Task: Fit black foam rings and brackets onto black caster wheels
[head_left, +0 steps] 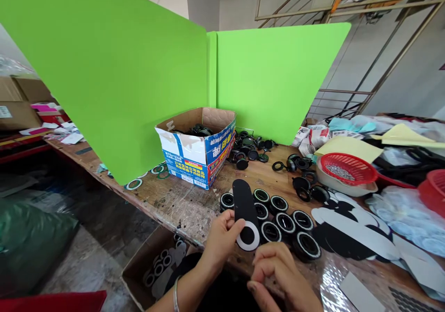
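My left hand [225, 238] pinches a long black strip with rounded ends [243, 198] between thumb and fingers. At the strip's lower end is a white ring [256, 241] with a black centre. My right hand [281, 272] is just to the right and below, its fingers half curled and the thumb slightly apart, with nothing visible in it. Beyond the strip stand several round black parts with pale ring rims [285, 221], grouped closely on the wooden table [198, 210].
A printed cardboard box [184, 156] holds black parts, with more black parts [248, 147] piled beside it. Green panels [264, 71] stand behind. To the right are a red basket [347, 168] and black and white sheets [354, 233]. An open carton [139, 261] with ring cutouts stands below the table edge.
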`<state>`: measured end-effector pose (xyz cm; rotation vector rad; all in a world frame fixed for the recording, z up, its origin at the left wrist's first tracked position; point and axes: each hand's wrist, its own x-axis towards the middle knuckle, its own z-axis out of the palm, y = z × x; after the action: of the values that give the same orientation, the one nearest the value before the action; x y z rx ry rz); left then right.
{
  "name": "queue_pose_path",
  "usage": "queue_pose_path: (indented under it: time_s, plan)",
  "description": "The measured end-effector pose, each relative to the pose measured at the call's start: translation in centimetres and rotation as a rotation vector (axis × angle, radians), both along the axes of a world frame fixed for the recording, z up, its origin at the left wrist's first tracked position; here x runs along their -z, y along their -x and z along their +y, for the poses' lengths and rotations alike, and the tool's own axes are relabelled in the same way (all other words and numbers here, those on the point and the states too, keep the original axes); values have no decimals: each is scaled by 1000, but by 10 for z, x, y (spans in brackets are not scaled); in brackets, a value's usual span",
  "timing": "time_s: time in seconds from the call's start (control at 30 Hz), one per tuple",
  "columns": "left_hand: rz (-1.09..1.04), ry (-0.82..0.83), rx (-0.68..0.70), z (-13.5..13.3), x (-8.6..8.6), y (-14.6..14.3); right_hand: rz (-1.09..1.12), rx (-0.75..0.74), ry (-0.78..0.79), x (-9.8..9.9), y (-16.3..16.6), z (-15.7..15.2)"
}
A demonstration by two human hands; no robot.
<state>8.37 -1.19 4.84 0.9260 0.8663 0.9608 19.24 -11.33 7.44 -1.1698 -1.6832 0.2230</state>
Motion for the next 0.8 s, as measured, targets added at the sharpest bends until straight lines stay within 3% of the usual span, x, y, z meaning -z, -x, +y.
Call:
queue_pose_path:
  time_s: [0.1, 0.3, 0.57, 0.67, 0.8]
  plan:
    - [-13, -55, 95, -4, 5, -6, 34, -29, 47, 4, 8, 9]
    - [32, -167, 105, -10, 7, 1, -263, 336, -174, 16, -11, 33]
    - [121, -284, 181, -18, -6, 13, -211, 227, -92, 21, -20, 41]
    - [118, -274, 219, -17, 2, 16, -64, 231, 67, 19, -26, 46]
    - [-54, -230, 258, -15, 7, 17, 84, 150, 250, 16, -29, 47]
